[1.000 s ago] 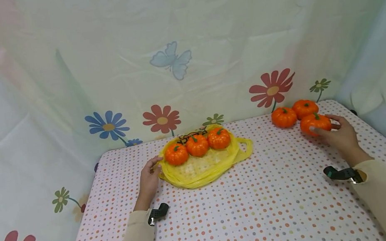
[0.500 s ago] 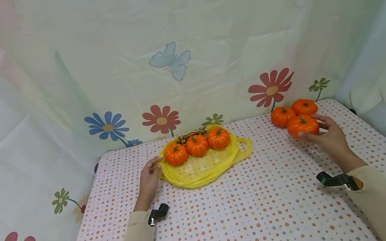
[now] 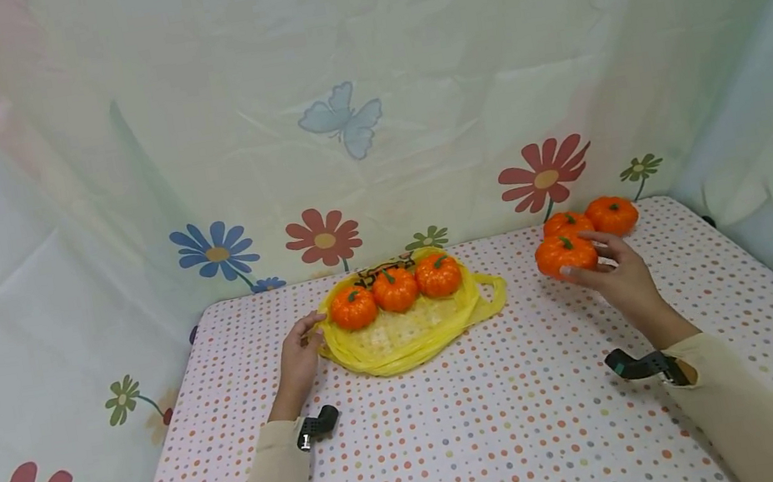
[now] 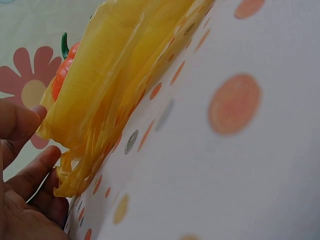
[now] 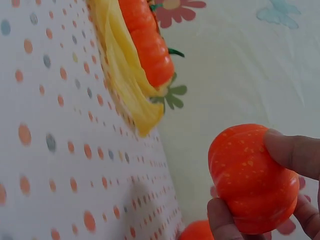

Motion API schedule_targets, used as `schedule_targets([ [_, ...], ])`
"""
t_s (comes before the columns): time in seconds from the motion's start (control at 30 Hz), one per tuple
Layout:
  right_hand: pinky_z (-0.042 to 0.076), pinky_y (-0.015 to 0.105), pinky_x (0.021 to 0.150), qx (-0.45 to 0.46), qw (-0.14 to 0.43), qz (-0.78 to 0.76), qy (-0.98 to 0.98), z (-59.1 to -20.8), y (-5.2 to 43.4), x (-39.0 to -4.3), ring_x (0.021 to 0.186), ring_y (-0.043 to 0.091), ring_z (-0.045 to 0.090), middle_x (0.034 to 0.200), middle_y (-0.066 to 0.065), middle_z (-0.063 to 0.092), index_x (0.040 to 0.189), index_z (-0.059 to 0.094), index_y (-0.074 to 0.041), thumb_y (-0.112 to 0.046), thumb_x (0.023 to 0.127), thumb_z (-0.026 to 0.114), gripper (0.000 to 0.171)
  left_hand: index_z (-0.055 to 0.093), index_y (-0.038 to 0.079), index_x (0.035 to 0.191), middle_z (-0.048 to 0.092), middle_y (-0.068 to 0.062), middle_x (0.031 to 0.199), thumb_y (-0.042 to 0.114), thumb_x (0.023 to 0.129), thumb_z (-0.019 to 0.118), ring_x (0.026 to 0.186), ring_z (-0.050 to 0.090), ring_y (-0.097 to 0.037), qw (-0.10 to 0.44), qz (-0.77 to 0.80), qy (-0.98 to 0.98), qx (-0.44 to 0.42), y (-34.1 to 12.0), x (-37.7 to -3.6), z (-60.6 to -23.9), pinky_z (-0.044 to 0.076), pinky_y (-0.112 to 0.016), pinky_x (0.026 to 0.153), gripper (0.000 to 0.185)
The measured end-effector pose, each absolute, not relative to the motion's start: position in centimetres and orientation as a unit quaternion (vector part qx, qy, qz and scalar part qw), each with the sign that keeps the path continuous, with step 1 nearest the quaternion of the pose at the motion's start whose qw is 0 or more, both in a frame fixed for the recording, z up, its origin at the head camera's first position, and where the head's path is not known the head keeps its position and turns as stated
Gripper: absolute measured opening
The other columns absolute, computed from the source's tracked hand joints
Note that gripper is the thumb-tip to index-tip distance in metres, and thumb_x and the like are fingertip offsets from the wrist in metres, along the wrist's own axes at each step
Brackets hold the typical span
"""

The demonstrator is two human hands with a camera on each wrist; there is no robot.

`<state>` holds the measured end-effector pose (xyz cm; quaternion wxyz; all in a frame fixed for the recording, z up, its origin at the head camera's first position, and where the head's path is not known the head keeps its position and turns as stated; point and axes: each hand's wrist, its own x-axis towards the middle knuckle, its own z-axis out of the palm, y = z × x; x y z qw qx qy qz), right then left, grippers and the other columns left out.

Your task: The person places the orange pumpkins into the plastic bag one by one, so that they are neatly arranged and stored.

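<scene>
My right hand (image 3: 622,271) holds a small orange pumpkin (image 3: 567,254) with a green stem, thumb on one side and fingers on the other. In the right wrist view the pumpkin (image 5: 252,177) is raised off the table. My left hand (image 3: 301,356) is at the left rim of a yellow plastic bag (image 3: 405,356), its fingers bent around the edge. The left wrist view has the fingertips on either side of a fold of the bag (image 4: 90,110). Lying in the spread bag are three pumpkins (image 3: 396,290) in a row.
Two more pumpkins stand at the back right, one (image 3: 612,215) behind my right hand and one (image 3: 566,223) partly covered by the held pumpkin. The dotted tablecloth (image 3: 450,450) reaches a flowered backdrop (image 3: 419,160). A bag handle (image 3: 492,296) points right.
My right hand has carried its pumpkin leftward, away from the right side and in front of another pumpkin. The left hand and the bag have stayed in place.
</scene>
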<state>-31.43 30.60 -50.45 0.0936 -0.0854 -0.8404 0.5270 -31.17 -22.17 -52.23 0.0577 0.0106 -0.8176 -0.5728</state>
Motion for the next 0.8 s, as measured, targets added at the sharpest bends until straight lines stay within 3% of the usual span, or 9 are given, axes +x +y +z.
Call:
schedule_targets([
  [0.23,0.051,0.047,0.101,-0.051,0.048,0.536,-0.841,-45.8,23.5,-28.9,0.131,0.044,0.042,0.157,0.022,0.027,0.152,0.032,-0.024,-0.043,0.086,0.074,0.081,0.062,0.021,0.123,0.042,-0.001,0.156,0.018,0.102,0.049,0.146,0.034,-0.020,0.055,-0.574,-0.817,0.014,-22.2,-31.1,-52.2,0.036,-0.046,0.114,0.025],
  [0.4,0.050,0.048,0.102,0.004,0.011,0.545,-0.839,-44.5,19.2,-28.6,0.130,0.042,0.046,0.154,0.021,0.032,0.151,0.034,-0.017,-0.034,0.087,0.075,0.078,0.062,0.022,0.124,0.041,0.000,0.156,0.018,0.102,0.049,0.145,0.035,-0.021,0.055,-0.575,-0.816,0.020,-22.2,-31.2,-52.2,0.038,-0.046,0.112,0.026],
  [0.57,0.055,0.035,0.096,0.054,-0.017,0.560,-0.827,-44.7,16.0,-29.2,0.127,0.039,0.050,0.151,0.017,0.036,0.148,0.041,-0.019,-0.027,0.086,0.077,0.072,0.061,0.022,0.125,0.041,0.001,0.156,0.019,0.102,0.049,0.143,0.038,-0.021,0.049,-0.576,-0.816,0.020,-22.1,-31.3,-52.2,0.040,-0.046,0.111,0.026],
  [0.8,0.047,0.050,0.105,0.121,-0.043,0.568,-0.813,-45.4,10.6,-29.2,0.130,0.039,0.050,0.150,0.014,0.045,0.144,0.048,-0.021,-0.018,0.083,0.079,0.069,0.062,0.022,0.123,0.043,0.000,0.155,0.018,0.102,0.050,0.143,0.038,-0.020,0.053,-0.578,-0.814,0.020,-22.1,-31.3,-52.2,0.040,-0.045,0.110,0.025],
])
